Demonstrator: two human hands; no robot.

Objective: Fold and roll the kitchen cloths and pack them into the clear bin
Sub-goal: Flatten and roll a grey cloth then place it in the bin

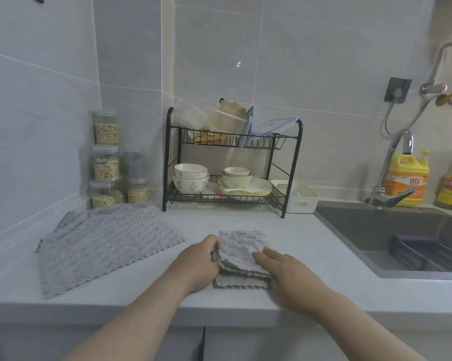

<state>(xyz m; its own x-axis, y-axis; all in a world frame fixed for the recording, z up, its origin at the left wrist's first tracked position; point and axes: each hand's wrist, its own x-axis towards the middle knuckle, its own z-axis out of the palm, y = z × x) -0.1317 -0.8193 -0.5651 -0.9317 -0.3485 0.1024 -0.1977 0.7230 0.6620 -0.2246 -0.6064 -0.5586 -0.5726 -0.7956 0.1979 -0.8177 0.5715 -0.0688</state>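
Where the pale counter (310,256) nears its front edge, the folded cloth (241,250) lies as a thick square of several layers, between the two hands. Near it on the left a second cloth (102,243) is spread flat, its far corner toward the wall. Behind both stand a black wire dish rack (261,144) holding bowls and plates, a white handled bin (300,198) just beside it, and stacked clear jars (106,162) of grain in the corner. A dark sink (402,230) opens to the right, with a yellow detergent bottle (407,181) behind the tap. Both cloths are grey and nubbly with scalloped edges, and the counter is smooth and matte. The left hand (198,264) grips the folded cloth's left edge, fingers curled around the layers. The right hand (284,272) lies on its right side, fingers straight and pressing down.
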